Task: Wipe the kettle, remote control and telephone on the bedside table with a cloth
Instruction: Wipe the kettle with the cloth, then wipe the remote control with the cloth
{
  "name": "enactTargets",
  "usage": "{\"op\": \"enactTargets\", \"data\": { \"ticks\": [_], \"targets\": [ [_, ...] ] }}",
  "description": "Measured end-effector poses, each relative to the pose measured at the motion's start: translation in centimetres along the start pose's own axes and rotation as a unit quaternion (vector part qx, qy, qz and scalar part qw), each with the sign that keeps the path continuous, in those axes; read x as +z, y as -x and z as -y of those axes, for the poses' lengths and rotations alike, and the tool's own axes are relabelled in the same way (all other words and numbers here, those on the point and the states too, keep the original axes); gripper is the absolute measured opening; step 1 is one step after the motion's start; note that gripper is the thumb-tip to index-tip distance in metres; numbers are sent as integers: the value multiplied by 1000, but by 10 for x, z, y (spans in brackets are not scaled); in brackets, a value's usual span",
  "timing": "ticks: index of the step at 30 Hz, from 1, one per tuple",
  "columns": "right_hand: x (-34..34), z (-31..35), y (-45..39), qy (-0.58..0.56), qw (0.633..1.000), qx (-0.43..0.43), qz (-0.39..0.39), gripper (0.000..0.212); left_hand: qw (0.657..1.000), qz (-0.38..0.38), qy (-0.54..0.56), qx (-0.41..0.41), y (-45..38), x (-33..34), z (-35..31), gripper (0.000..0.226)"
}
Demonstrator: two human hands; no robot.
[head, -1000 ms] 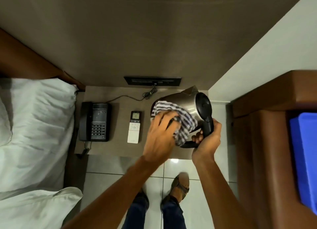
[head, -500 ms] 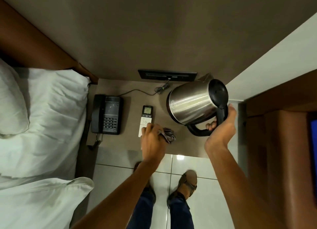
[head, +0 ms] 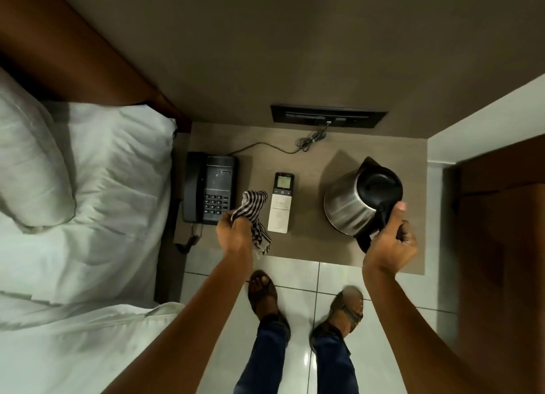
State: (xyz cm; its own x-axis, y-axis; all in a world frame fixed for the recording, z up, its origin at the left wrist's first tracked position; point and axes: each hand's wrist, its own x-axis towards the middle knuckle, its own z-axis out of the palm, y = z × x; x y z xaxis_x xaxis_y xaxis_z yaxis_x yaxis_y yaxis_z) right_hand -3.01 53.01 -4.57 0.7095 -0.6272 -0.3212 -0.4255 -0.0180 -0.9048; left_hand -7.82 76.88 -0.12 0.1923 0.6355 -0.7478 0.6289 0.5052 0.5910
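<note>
A steel kettle point(head: 351, 204) with a black lid stands upright on the right of the brown bedside table point(head: 312, 163). My right hand point(head: 390, 240) is wrapped around its black handle. My left hand point(head: 234, 231) grips a striped cloth point(head: 253, 209), which hangs between the black telephone point(head: 209, 193) and the white remote control point(head: 280, 206). The remote lies flat in the middle of the table, untouched. The phone sits at the table's left edge with its handset in the cradle.
A bed with white sheets and a pillow point(head: 73, 201) runs along the left. A black socket panel point(head: 327, 116) sits on the wall behind, with a cable point(head: 265, 147) trailing to the phone. A wooden cabinet point(head: 501, 231) stands right. My sandalled feet point(head: 262, 293) are on the tiled floor.
The kettle went from tilted in the air to upright on the table. My left hand took the cloth off the kettle and moved left, past the remote towards the phone.
</note>
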Motion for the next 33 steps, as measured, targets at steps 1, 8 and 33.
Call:
{"op": "enactTargets", "data": {
  "ticks": [1, 8, 33],
  "targets": [
    [2, -3, 3, 1, 1000, 5, -5, 59, 1000, 2, 4, -5, -5, -3, -1, 36],
    [11, -13, 22, -21, 999, 35, -20, 56, 999, 15, 15, -38, -27, -9, -8, 38],
    [-15, -31, 94, 116, 892, 420, 121, 38, 997, -28, -64, -17, -2, 14, -29, 33]
  ]
}}
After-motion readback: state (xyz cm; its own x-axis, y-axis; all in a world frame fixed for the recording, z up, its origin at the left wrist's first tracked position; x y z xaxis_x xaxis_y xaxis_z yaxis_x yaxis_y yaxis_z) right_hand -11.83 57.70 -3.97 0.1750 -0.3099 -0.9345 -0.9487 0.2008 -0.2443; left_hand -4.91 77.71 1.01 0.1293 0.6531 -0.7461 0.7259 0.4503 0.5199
